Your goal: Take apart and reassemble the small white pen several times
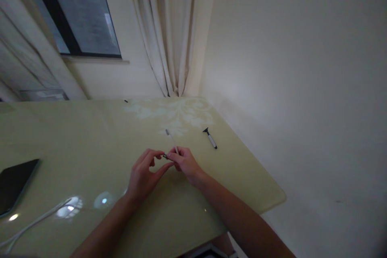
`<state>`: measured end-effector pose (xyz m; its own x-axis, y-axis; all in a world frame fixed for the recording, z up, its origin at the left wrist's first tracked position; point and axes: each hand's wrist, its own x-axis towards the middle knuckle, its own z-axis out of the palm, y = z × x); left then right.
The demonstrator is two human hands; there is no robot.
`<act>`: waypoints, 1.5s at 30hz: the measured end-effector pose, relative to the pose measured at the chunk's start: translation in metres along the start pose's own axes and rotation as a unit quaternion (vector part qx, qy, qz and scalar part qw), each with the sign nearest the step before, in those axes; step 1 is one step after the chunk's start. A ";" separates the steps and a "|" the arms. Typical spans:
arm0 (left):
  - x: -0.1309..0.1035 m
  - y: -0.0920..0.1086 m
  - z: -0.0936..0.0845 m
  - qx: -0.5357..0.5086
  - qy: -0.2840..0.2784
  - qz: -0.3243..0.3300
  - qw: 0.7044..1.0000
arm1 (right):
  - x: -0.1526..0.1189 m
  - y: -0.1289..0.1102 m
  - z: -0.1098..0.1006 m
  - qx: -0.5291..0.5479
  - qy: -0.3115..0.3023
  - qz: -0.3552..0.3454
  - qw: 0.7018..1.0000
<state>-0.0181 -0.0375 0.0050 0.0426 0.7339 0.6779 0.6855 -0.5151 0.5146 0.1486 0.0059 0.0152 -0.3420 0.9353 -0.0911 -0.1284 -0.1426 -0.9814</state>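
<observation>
My left hand (145,173) and my right hand (184,163) meet over the table. Between their fingertips is a small dark object (165,156), too small to make out, pinched by my right thumb and fingers and touched by my left index finger. A thin white toothbrush (172,139) rises from my right hand's fingers, its bristled head pointing away from me. Beyond my right hand, a razor with a grey handle and black head (211,138) lies on the table.
The glossy pale table (90,141) has its right edge near a wall. A dark tablet (16,185) lies at the left, with white cables (36,221) nearer me. One small black piece (126,101) rests at the far edge. Curtains hang behind.
</observation>
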 end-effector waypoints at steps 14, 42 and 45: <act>0.005 -0.003 0.002 -0.157 -0.088 -0.063 0.982 | 0.002 0.000 -0.008 -0.046 -0.083 -0.012 0.995; 0.015 -0.022 -0.009 -0.170 0.001 -0.205 0.964 | 0.005 -0.011 -0.041 -0.383 -0.116 -0.157 0.903; 0.014 -0.023 -0.008 -0.164 0.003 -0.197 0.967 | 0.008 -0.008 -0.043 -0.378 -0.133 -0.159 0.902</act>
<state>-0.0387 -0.0189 0.0072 -0.1799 0.8996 0.3979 0.3804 -0.3094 0.8715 0.1872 0.0284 0.0148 -0.6240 0.7649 0.1599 0.3789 0.4751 -0.7942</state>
